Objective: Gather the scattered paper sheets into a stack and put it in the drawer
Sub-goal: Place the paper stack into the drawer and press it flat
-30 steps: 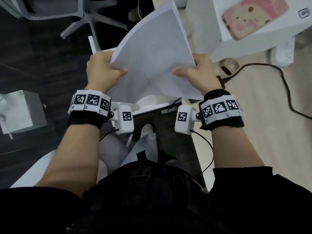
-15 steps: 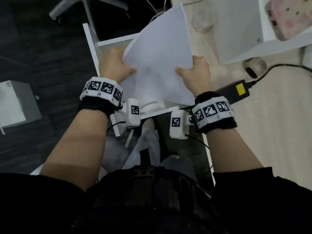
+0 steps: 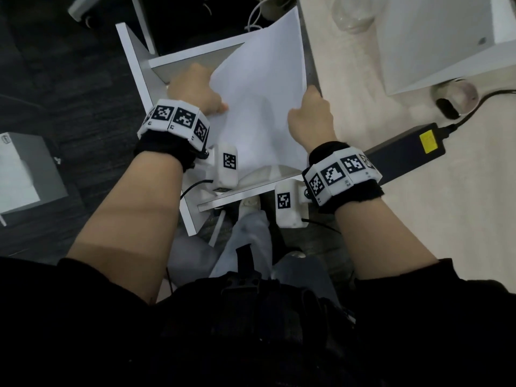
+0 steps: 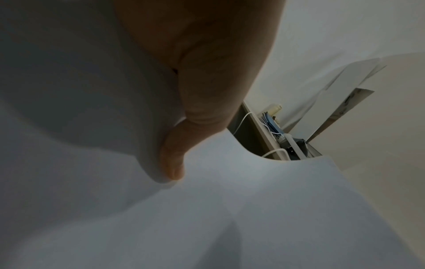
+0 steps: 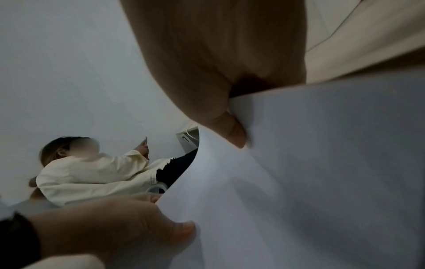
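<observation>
With the left hand (image 3: 192,92) and right hand (image 3: 310,118) each pinching a side of the paper stack (image 3: 262,101) tilted over the open drawer (image 3: 156,65), best lower it level, then release both together

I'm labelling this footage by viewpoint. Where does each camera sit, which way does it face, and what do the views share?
Head: on the head, facing down at the paper stack over the open drawer; both forearms, left hand, right hand show.
Left wrist: along the left hand; thumb on paper.
Right wrist: along the right hand; both thumbs on paper, a seated person beyond.
Shared: all show the stack.
</observation>
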